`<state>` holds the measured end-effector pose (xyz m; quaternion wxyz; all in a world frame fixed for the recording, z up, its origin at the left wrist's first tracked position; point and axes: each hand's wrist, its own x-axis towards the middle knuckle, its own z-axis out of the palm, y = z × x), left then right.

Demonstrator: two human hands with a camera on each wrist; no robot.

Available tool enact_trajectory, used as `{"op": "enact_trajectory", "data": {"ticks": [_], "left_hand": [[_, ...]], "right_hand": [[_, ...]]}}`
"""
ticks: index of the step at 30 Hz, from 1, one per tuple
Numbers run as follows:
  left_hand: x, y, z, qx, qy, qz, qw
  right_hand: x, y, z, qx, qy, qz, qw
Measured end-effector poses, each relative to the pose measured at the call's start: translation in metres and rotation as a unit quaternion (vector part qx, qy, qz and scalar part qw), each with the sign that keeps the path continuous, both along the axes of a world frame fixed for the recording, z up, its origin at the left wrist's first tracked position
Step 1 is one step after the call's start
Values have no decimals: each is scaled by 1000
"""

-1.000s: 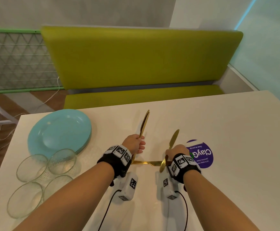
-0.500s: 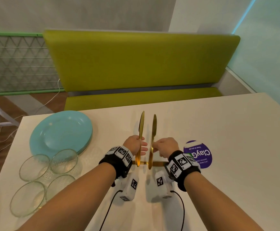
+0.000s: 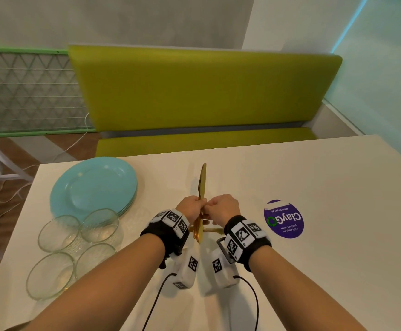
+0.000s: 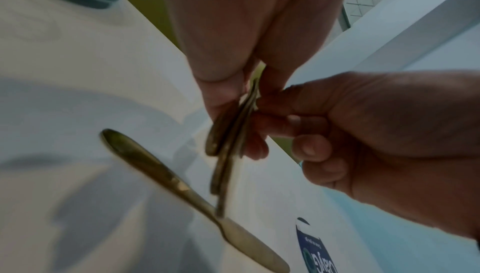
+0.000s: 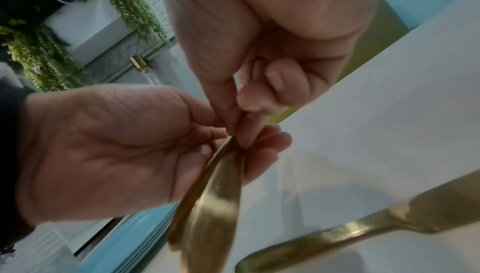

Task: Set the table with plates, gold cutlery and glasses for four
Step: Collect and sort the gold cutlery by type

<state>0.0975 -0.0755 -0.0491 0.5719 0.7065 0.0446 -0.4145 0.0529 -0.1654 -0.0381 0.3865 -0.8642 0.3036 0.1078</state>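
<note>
Both of my hands meet over the middle of the tabletop [image 3: 290,177]. Left hand [image 3: 191,207] and right hand [image 3: 223,207] are knuckle to knuckle, with a bundle of gold cutlery [image 3: 201,185] standing on edge between them.

Left wrist view: my left fingers [image 4: 221,96] curl round the bundle's handles, with the thumb on the other side; several thin gold pieces are stacked flat together. How many, I cannot tell. The right hand's fingers [image 4: 283,123] press in from the side, pinching the same bundle just below my left grip.

Right wrist view: the right fingers [image 5: 244,131] close on the top edge of the bundle, and the left palm cups it from the far side. The bundle's lower ends hang just above the tabletop.

One more gold knife [image 4: 187,193] lies flat on the tabletop, crosswise under the held bundle. Contact between them is unclear.

A stack of teal plates [image 3: 94,185] sits to the left, with four clear glass bowls [image 3: 75,247] just in front of it. A purple round sticker [image 3: 283,219] is on the tabletop right of my right wrist. Green bench [image 3: 204,91] beyond the tabletop's far edge.
</note>
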Motion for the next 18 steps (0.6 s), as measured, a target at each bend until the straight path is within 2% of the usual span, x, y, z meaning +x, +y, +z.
{"op": "enact_trajectory", "data": {"ticks": [4, 6, 8, 11, 14, 18], "left_hand": [[4, 10, 1, 2, 13, 22, 1000], [8, 17, 2, 9, 13, 43, 999], [12, 24, 2, 20, 6, 61, 998], [17, 36, -1, 46, -6, 65, 997], [22, 47, -1, 61, -13, 53, 997], [24, 57, -2, 64, -14, 47, 997]], "right_hand": [[2, 5, -4, 23, -33, 6, 999], [1, 4, -7, 5, -41, 24, 999], [0, 1, -13, -61, -9, 57, 996], [-4, 1, -28, -123, 87, 106, 983], [-7, 9, -37, -188, 162, 193, 949], [-8, 11, -41, -251, 196, 236, 918]]}}
